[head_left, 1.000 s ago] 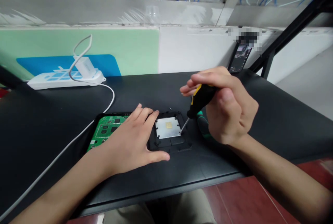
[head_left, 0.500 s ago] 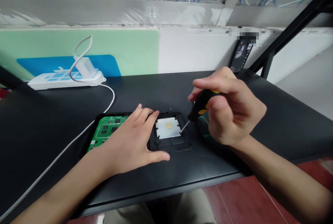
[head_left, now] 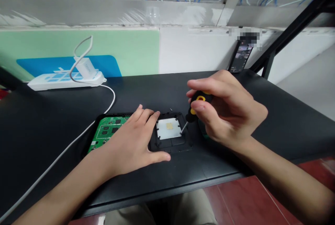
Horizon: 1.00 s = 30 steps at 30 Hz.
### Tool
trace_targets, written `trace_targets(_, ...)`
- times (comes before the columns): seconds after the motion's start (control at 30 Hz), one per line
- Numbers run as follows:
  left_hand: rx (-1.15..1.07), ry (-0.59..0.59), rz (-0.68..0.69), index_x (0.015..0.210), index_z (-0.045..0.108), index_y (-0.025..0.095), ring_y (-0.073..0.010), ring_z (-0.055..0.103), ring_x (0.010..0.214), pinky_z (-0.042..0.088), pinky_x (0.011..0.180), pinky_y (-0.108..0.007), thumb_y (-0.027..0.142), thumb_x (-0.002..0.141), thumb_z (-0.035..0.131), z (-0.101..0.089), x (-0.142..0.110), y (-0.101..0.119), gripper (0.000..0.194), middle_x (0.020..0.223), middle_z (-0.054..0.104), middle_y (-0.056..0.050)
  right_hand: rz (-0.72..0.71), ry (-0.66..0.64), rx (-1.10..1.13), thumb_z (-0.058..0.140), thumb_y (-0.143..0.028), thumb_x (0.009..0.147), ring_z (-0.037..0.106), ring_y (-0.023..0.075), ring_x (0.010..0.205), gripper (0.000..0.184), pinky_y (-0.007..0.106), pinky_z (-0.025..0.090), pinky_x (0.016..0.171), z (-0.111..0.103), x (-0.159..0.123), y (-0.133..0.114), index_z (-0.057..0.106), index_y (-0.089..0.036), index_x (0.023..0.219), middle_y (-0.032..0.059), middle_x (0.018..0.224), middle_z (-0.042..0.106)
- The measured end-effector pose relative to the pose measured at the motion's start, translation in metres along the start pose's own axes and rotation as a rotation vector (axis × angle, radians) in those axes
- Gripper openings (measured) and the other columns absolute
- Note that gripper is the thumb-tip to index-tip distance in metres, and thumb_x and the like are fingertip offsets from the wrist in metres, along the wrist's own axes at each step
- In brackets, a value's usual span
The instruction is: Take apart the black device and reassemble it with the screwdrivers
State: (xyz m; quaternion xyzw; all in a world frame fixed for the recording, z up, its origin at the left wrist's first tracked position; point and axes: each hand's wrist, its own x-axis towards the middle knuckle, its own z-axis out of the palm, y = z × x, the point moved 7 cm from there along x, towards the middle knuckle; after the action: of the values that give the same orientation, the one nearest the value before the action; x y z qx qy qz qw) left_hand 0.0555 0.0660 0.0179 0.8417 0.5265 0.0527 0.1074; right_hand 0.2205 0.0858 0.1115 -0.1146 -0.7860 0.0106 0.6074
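Even, soft indoor light. Your matte black table [head_left: 52, 120] shows faint sheen, weak shadows. Edges bow; corners darken, right hand [head_left: 230, 113] slightly blurred.

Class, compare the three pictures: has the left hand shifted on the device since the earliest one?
No. The left hand lies flat with its fingertips at the same edge of the silver plate; only the right hand turns the screwdriver.

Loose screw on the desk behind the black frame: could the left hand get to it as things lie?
Probably yes. The loose screw lies on bare black desk just past the left hand fingertips, nothing between them; that hand now presses the circuit board.
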Motion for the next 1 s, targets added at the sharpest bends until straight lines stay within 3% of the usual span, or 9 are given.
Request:
trace_targets(0.1,0.01,-0.009,0.0,0.156,0.032,0.009,-0.0436,0.031,0.152,0.016,0.128,-0.06,0.076,0.081,0.065,0.0,0.001,0.0,0.107,0.156,0.044,-0.022,-0.026,0.009,0.036,0.072,-0.023,0.091,0.062,0.0148,0.069,0.029,0.033,0.057,0.061,0.001,-0.001,-0.002,0.073,-0.022,0.12,0.0022,0.088,0.075)
trace_targets(0.3,-0.004,0.015,0.007,0.154,0.036,0.012,-0.0468,0.032,0.15,0.02,0.125,-0.065,0.078,0.081,0.063,-0.001,0.0,0.0,0.102,0.154,0.047,-0.021,0.081,-0.079,0.139,0.055,-0.024,0.101,0.069,0.0186,0.08,0.034,0.04,0.065,0.072,0.005,-0.006,0.003,0.066,-0.024,0.133,0.0049,0.096,0.074)
trace_targets(0.47,-0.011,-0.018,-0.01,0.155,0.034,0.006,-0.0452,0.028,0.152,0.017,0.127,-0.061,0.077,0.081,0.065,0.001,0.0,0.0,0.108,0.156,0.044,-0.023,0.182,-0.074,0.049,0.063,-0.027,0.096,0.067,0.0206,0.074,0.031,0.042,0.065,0.068,0.003,-0.008,0.009,0.069,-0.035,0.126,0.0035,0.091,0.072)
trace_targets(0.6,-0.03,-0.027,-0.022,0.155,0.034,0.005,-0.0458,0.027,0.152,0.017,0.127,-0.062,0.075,0.08,0.068,0.001,0.0,0.0,0.109,0.156,0.044,-0.024,0.169,-0.04,0.028,0.069,-0.023,0.093,0.064,0.0189,0.07,0.029,0.039,0.062,0.065,0.004,-0.005,0.007,0.072,-0.032,0.12,0.0028,0.082,0.068)
trace_targets(0.73,-0.048,-0.036,-0.042,0.154,0.037,0.008,-0.0452,0.034,0.148,0.028,0.123,-0.061,0.07,0.081,0.072,-0.002,-0.001,0.001,0.101,0.157,0.044,-0.023,0.148,-0.027,0.03,0.069,-0.021,0.093,0.062,0.0165,0.072,0.029,0.036,0.058,0.065,0.006,-0.005,0.006,0.072,-0.028,0.12,0.0016,0.082,0.066)
trace_targets(0.87,-0.076,-0.021,-0.032,0.153,0.04,0.012,-0.0424,0.041,0.143,0.034,0.12,-0.06,0.067,0.08,0.075,-0.004,-0.005,0.012,0.098,0.156,0.046,-0.021,0.137,-0.086,0.068,0.062,-0.023,0.096,0.063,0.017,0.077,0.039,0.038,0.059,0.07,0.007,-0.008,0.011,0.064,-0.03,0.135,0.0027,0.094,0.067)
trace_targets(1.0,-0.095,-0.001,-0.054,0.152,0.042,0.009,-0.0428,0.043,0.141,0.036,0.118,-0.06,0.07,0.076,0.076,-0.002,-0.006,0.016,0.103,0.154,0.048,-0.022,0.102,-0.139,0.073,0.067,-0.019,0.091,0.063,0.0185,0.083,0.054,0.038,0.057,0.071,0.006,-0.009,0.016,0.056,-0.03,0.144,0.0026,0.097,0.067)
